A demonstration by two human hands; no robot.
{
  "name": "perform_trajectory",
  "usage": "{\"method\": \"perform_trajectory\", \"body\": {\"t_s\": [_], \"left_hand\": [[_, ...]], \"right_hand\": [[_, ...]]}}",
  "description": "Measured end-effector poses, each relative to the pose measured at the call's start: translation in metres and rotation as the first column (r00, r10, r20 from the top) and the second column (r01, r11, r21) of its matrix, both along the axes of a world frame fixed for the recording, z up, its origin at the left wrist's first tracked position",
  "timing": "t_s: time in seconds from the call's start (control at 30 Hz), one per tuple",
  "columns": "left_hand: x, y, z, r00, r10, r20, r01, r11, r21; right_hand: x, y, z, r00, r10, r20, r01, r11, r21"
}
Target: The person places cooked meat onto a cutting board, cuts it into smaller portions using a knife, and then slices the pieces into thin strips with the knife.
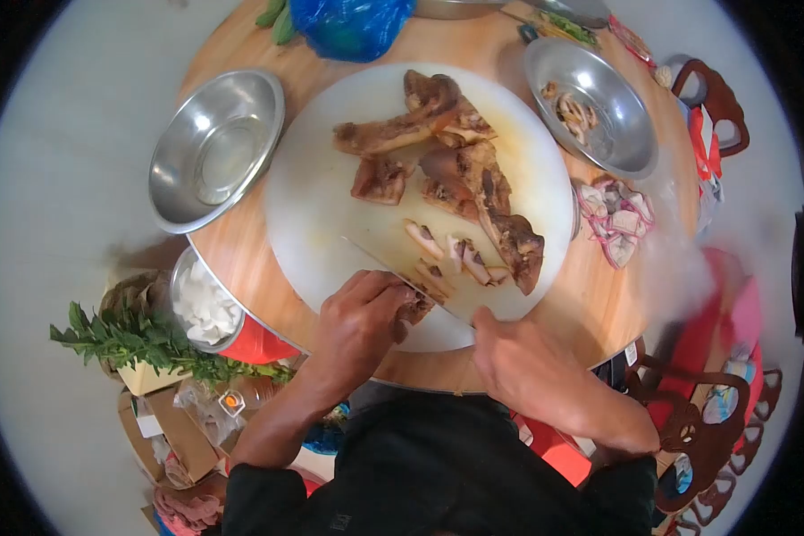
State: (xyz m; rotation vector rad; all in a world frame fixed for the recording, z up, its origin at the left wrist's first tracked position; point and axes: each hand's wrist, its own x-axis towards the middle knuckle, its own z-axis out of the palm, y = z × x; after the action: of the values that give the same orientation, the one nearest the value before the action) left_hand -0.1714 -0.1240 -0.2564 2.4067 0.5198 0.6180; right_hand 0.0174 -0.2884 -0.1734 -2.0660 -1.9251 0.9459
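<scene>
On a round white cutting board (317, 228) lie several large pieces of browned meat (487, 174), with thin cut slices (464, 259) below them. My left hand (362, 317) is closed over a small piece of meat (417, 306) near the board's lower edge, its fingertips bent down. The handle of a knife is in my right hand (518, 357), fingers wrapped round it. The knife's thin blade (380, 259) points up and left, right beside the held piece and my left fingers.
A metal bowl (165, 170) stands left of the board; another (630, 134) with some meat pieces is at the upper right. A crumpled cloth (618, 223) lies right. A blue plastic bag (353, 27) is at the top. Leafy greens (134, 344) and a tub of white pieces (205, 304) sit lower left.
</scene>
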Motion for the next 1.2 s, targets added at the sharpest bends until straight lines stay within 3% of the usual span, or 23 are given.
{"method": "perform_trajectory", "body": {"t_s": [0.07,0.17,0.2,0.23,0.37,0.5,0.57,0.67,0.97,1.2], "left_hand": [[-0.001,0.002,0.002,1.0,0.002,0.0,-0.002,0.999,0.033],[0.001,0.002,-0.002,0.999,-0.038,0.026,0.036,0.996,0.076],[-0.001,0.002,-0.005,0.999,-0.041,0.004,0.041,0.999,0.008],[-0.002,0.003,-0.006,0.999,-0.046,-0.022,0.045,0.997,-0.057],[-0.002,0.002,-0.004,0.999,-0.049,0.0,0.049,0.999,-0.023],[-0.004,0.001,-0.007,0.998,-0.02,0.067,0.021,1.0,-0.017],[-0.005,-0.001,-0.007,0.995,-0.008,0.104,0.01,1.0,-0.022],[-0.005,-0.001,-0.007,0.994,-0.015,0.109,0.005,0.995,0.096],[-0.008,-0.005,0.001,0.997,0.055,0.05,-0.059,0.995,0.079],[-0.01,0.006,0.005,0.996,-0.083,-0.027,0.084,0.996,0.04]], "right_hand": [[0.001,-0.02,0.005,0.999,-0.009,0.048,0.003,0.991,0.135],[-0.003,-0.017,0.012,0.994,-0.008,0.106,0.011,1.0,-0.028],[-0.006,-0.01,0.01,0.994,-0.013,0.112,0.016,1.0,-0.025],[-0.009,0.002,0.004,0.995,-0.013,0.103,0.011,1.0,0.017],[-0.017,0.027,-0.015,0.994,-0.078,0.073,0.069,0.992,0.109],[-0.007,0.004,-0.003,0.993,-0.114,0.043,0.113,0.993,0.034],[-0.004,-0.011,-0.001,0.975,-0.17,0.146,0.153,0.981,0.121],[-0.003,-0.014,0.0,0.971,-0.235,0.037,0.224,0.957,0.185],[-0.004,-0.002,-0.009,0.994,-0.112,0.007,0.108,0.971,0.214],[-0.003,0.0,-0.008,0.997,-0.075,-0.015,0.077,0.973,0.216]]}}
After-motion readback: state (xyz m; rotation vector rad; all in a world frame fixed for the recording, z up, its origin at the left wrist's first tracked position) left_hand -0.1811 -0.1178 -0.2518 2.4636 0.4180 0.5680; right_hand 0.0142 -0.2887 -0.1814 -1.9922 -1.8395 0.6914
